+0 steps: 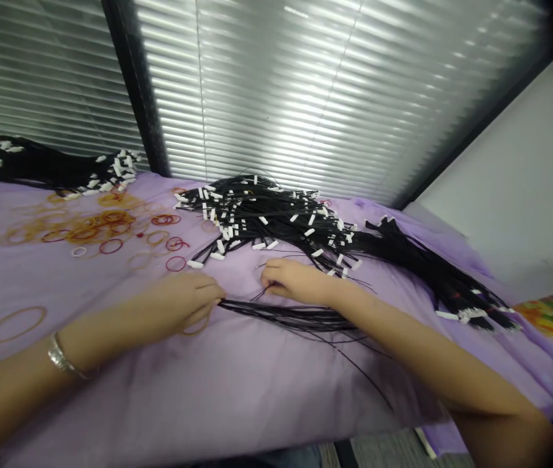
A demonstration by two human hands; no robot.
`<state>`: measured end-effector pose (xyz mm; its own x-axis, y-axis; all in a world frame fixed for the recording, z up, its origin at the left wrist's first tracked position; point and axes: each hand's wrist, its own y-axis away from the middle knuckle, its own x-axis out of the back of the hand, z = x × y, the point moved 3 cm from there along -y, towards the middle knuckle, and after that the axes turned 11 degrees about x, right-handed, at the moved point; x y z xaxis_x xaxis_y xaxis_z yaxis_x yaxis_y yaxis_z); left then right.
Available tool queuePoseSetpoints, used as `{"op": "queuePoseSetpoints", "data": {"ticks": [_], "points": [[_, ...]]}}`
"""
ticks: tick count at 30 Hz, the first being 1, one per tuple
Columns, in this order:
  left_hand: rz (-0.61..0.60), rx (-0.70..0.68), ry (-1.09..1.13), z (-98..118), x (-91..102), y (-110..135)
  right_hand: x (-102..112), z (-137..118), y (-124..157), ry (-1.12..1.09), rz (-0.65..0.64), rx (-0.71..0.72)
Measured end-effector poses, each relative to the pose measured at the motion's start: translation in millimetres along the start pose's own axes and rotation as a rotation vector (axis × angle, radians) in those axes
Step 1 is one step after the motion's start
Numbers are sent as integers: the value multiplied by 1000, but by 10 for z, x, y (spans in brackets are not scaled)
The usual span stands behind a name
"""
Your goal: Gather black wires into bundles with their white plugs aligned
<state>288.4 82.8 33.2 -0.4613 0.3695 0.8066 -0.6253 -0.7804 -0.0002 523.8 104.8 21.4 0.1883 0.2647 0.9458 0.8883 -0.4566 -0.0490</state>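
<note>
My left hand is closed around one end of a bundle of thin black cables, which stretches to the right just over the purple cloth. A rubber band shows below the fingers of that hand; whether it is held I cannot tell. To the right, my right hand has its fingers pinched together on a thin black cable. Beyond both hands lies a heap of black cables with white connectors at their ends. The far end of the held bundle passes behind my right forearm.
Many tan and red rubber bands are scattered at the left. Another cable pile lies at the back left, and tied cable bundles lie at the right. Window blinds rise behind the table with its purple cloth.
</note>
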Motion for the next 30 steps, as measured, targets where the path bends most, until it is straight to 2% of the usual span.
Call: {"op": "queuePoseSetpoints", "data": {"ticks": [3,6,9,12,17,21,25,30], "points": [[-20,156,111,83,46,12,-15,29,40,11,12,-44],[-44,302,391,85,-5,-14,-23,57,103,-7,24,-90],[-47,371,632,1,-102,-51,-32,87,163,-37,50,-127],[-71,414,776,-95,-159,-64,-52,124,214,-84,96,-124],[-190,438,766,-81,-126,-67,-97,174,278,-92,188,-6],[-282,461,828,-29,-132,-68,-150,175,288,-29,187,8],[-294,513,866,-52,-166,-45,-203,163,298,11,214,-17],[-297,524,875,-86,-169,-45,-203,213,328,-31,275,-187]]}}
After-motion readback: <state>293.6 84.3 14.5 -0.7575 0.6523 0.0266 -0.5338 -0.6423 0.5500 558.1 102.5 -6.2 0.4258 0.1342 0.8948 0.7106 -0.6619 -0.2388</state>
